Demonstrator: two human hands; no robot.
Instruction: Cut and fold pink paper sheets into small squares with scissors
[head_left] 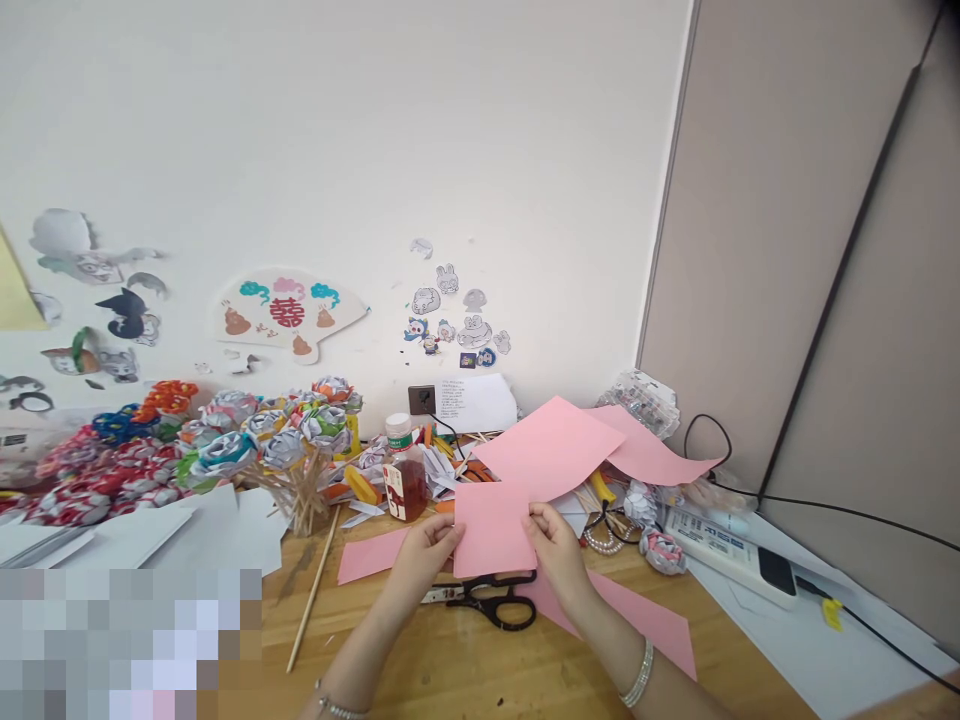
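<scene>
Pinching a pink sheet (491, 530) by its edges, your left hand (429, 548) and right hand (556, 548) held it above the scissors (495, 603) on the bench (450, 670). No fold showed in it yet.

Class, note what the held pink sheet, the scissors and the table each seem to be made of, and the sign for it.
Pink sheet: thin matt paper, perhaps light card; no shine, thin edge.
Scissors: handles look like smooth black plastic; blades pale, probably metal.
Table: wood or a wood-look top; grain lines show.
</scene>
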